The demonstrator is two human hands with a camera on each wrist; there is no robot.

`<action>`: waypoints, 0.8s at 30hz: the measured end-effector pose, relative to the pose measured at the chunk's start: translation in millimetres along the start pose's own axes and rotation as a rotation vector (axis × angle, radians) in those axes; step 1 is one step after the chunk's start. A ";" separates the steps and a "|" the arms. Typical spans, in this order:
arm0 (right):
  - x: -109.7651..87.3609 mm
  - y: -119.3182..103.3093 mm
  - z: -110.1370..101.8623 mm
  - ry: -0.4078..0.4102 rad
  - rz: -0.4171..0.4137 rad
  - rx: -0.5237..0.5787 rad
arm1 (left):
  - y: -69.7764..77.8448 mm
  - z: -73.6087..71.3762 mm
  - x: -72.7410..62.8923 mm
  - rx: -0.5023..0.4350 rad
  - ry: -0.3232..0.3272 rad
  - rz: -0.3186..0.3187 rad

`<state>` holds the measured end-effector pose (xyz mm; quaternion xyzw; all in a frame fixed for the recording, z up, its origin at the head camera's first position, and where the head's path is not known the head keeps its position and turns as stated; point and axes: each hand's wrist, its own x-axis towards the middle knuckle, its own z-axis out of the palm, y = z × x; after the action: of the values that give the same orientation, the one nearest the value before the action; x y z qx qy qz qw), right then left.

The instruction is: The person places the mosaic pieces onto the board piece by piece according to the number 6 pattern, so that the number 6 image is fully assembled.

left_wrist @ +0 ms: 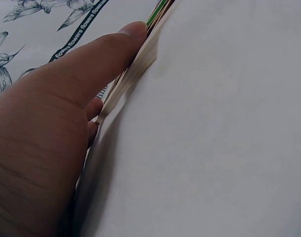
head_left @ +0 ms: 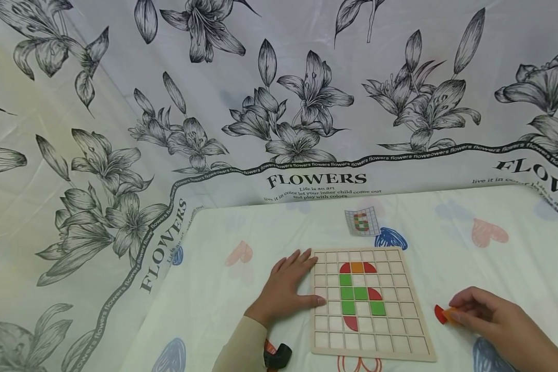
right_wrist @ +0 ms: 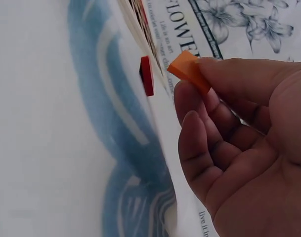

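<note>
A wooden grid board (head_left: pixel 325 341) lies on the table with green, red and orange pieces set in some of its squares. My left hand (head_left: pixel 285 289) rests on the board's left edge, fingers spread at the upper corner and thumb lower down; in the left wrist view the thumb (left_wrist: pixel 110 54) lies on the rim. To the right of the board, my right hand (head_left: pixel 488 315) pinches an orange block (right_wrist: pixel 191 71) between thumb and fingertips. Just left of that block, a red quarter-round piece (head_left: pixel 439 314) lies on the cloth, seen edge-on as a red piece (right_wrist: pixel 147 76) in the right wrist view.
A small printed card (head_left: pixel 361 221) with a coloured grid pattern lies behind the board. Near my left forearm is a black object (head_left: pixel 279 356) with a red part. The white tablecloth (head_left: pixel 260 227) has hearts and blue shapes; a flower-printed sheet (head_left: pixel 307 103) hangs behind.
</note>
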<state>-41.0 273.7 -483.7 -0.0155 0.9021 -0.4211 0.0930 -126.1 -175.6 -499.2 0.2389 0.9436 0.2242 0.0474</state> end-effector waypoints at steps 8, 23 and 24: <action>-0.5 -13.0 3.3 -0.015 0.055 0.108 | 0.2 0.6 0.7 0.002 -0.004 -0.003; -5.0 -26.2 18.3 0.013 -0.059 0.198 | -1.4 2.3 0.5 0.011 0.001 0.002; -4.8 -27.8 19.5 0.013 -0.062 0.193 | -1.4 2.4 0.5 0.012 0.001 0.001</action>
<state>-34.1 241.5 -474.0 -0.0319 0.8571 -0.5086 0.0752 -126.7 -175.5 -501.9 0.2398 0.9448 0.2188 0.0454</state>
